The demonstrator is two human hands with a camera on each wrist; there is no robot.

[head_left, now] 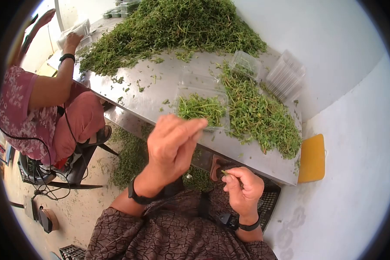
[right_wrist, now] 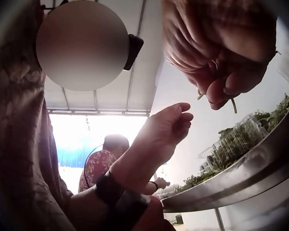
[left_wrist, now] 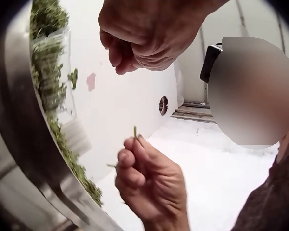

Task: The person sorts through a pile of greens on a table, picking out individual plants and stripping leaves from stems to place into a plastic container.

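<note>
My right hand (head_left: 246, 190) pinches a short green stem (left_wrist: 135, 132) between thumb and fingertips, in front of my body beyond the table edge. A second stem end (left_wrist: 111, 165) sticks out from its fingers. My left hand (head_left: 171, 143), blurred in the head view, hangs in the air near the table's front edge, its fingers bent and no object showing in them. In the head view it overlaps the near corner of an open clear plastic box (head_left: 226, 113). Cut green sprigs (head_left: 201, 108) lie in that box.
A large heap of greens (head_left: 182, 26) covers the back of the metal table (head_left: 147, 99); a smaller pile (head_left: 260, 115) lies right of the box. Stacked clear boxes (head_left: 286, 76) stand by the wall. Another person (head_left: 43, 104) sits at left. A black crate (head_left: 271, 201) stands below the table.
</note>
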